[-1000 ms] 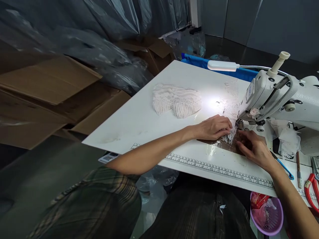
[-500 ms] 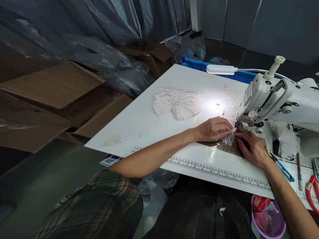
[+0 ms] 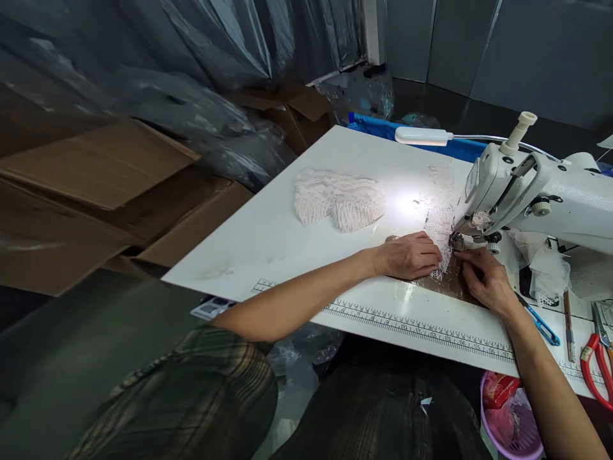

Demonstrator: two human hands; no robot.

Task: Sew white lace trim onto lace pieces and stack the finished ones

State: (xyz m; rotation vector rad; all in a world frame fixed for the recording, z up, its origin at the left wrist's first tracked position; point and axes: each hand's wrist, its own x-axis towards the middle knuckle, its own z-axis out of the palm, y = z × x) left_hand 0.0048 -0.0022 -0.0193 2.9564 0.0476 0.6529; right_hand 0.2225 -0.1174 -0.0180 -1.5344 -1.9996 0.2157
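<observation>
A strip of white lace [image 3: 439, 220] runs over the table to the sewing machine's presser foot [image 3: 457, 242]. My left hand [image 3: 412, 255] lies on the lace left of the foot, fingers bent and pressed together over it, so part of the lace is hidden. Just right of the foot, my right hand [image 3: 487, 279] has its fingers closed at the lace edge, the fingertips close to the foot. Under both hands is a brown plate [image 3: 447, 285]. Farther left, a folded white lace piece [image 3: 340, 195] lies apart from my hands.
The white sewing machine [image 3: 507, 191] stands on the right, a lamp [image 3: 421, 136] behind the lace. Blue snips [image 3: 543, 326], a brown-handled tool [image 3: 569, 326] and red-handled scissors [image 3: 594, 361] lie right. A printed ruler [image 3: 407, 327] follows the front edge; cardboard boxes [image 3: 96, 166] stand left.
My left hand has closed more and sits flatter on the lace, slightly lower. Less lace shows between my hands. My right hand has stayed by the presser foot; the view has shifted slightly.
</observation>
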